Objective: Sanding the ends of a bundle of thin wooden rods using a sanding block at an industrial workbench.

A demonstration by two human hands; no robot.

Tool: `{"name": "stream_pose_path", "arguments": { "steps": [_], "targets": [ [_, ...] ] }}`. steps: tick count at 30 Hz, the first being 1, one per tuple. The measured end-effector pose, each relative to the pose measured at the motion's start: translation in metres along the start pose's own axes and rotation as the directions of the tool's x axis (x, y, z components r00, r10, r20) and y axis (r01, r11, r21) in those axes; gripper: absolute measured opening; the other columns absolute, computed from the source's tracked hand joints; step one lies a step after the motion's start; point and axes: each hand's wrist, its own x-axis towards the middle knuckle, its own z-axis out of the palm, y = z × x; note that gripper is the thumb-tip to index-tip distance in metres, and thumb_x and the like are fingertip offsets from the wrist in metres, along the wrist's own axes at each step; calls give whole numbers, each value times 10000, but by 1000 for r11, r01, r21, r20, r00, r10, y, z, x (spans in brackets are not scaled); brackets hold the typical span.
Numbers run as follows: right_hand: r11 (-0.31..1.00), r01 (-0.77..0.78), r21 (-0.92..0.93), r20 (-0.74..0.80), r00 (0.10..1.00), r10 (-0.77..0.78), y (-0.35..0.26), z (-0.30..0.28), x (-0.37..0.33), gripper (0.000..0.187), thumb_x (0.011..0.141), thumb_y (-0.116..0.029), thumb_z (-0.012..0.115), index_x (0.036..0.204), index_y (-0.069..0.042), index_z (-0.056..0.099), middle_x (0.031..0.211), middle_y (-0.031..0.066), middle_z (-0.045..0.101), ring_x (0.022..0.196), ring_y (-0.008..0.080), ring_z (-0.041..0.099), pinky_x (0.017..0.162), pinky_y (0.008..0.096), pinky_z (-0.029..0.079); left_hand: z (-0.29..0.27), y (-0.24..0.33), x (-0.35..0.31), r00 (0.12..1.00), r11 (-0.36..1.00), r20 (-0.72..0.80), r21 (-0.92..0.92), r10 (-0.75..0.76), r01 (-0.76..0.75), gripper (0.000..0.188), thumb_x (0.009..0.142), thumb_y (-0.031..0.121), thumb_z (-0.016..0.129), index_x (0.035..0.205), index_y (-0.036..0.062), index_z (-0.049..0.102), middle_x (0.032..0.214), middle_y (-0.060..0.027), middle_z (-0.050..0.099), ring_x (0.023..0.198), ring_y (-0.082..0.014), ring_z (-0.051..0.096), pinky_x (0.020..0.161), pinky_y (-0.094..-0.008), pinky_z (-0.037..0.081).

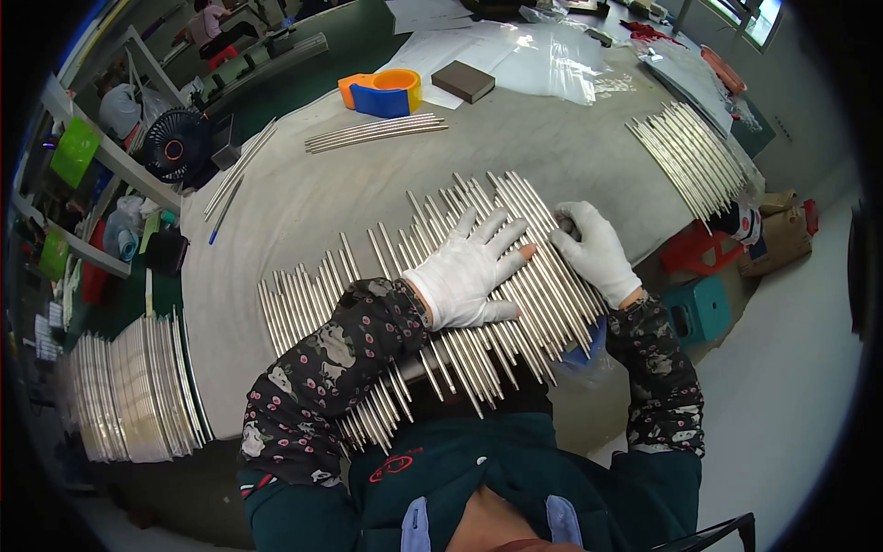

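Many slim silvery metal rods (368, 267) lie side by side across the table's near edge, their ends uneven. My left hand (467, 273), in a white glove with one bare fingertip showing, rests flat on the rods with its fingers spread. Beside the right-hand rods, my right hand (593, 248), also gloved in white, has its fingers curled in against the thumb. Whatever it may pinch is hidden by the glove. Dark flowered sleeves cover both my forearms.
A small rod bundle (377, 133) lies behind, near an orange and blue tape dispenser (384, 97) and a brown box (463, 81). More rods (685, 161) lie far right; wrapped rods (138, 391) stand left. A pen (223, 213) and black fan (175, 145) are left.
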Motion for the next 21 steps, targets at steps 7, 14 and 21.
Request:
{"name": "stream_pose_path", "arguments": {
  "steps": [7, 14, 21],
  "targets": [
    [781, 405, -476, 127, 910, -395, 12, -12, -8, 667, 816, -517, 548, 1290, -52, 477, 1303, 223, 445, 1248, 403, 390, 997, 496, 345, -6, -5, -57, 995, 999, 89, -2, 44, -44, 831, 842, 668, 412, 1428, 92, 286, 1479, -258, 226, 1356, -440, 236, 1091, -577, 169],
    [722, 554, -414, 382, 826, -415, -11, -10, -5, 636, 877, -567, 430, 1319, -111, 463, 1390, 203, 374, 1330, 401, 294, 1054, 561, 270, -5, -5, -55, 999, 997, 4, -71, 40, -39, 801, 870, 678, 343, 1495, 219, 143, 1513, -218, 165, 1374, -442, 193, 1083, -629, 108],
    [781, 391, -487, 263, 918, -296, 32, -36, -12, 559, 899, -407, 454, 1360, -92, 426, 1401, 183, 388, 1324, 375, 326, 1088, 473, 262, 5, 8, 22, 998, 999, 41, 14, 51, -52, 764, 849, 576, 482, 1409, 78, 335, 1489, -198, 247, 1387, -386, 202, 1101, -601, 127]
  ]
}}
